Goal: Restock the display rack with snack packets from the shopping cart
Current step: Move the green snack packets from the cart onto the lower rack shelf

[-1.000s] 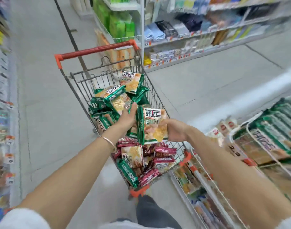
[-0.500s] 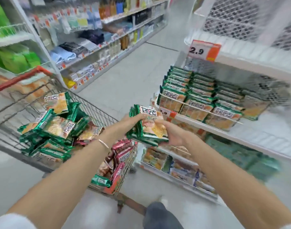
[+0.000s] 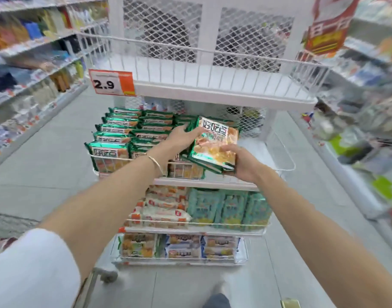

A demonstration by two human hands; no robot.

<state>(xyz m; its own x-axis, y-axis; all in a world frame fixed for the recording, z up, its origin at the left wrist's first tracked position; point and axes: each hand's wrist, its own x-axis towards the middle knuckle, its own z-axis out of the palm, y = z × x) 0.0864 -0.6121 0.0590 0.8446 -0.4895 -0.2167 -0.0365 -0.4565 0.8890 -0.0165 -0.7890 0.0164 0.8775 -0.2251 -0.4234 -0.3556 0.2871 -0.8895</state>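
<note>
A stack of green snack packets is held between both hands over the right part of the white display rack's second shelf. My left hand grips the stack's top left edge. My right hand holds it from below at the near right corner. Rows of the same green packets fill the left and middle of that shelf. The shopping cart is almost out of view; only a bit of frame and a wheel show at the bottom left.
The top shelf holds nothing and carries a 2.9 price tag. Lower shelves hold white, teal and other packets. Store shelving lines both sides of the aisle. Grey tiled floor lies around the rack.
The view swung from the cart to face the rack. Both hands carried the stack of green packets away from the cart and up over the second shelf.
</note>
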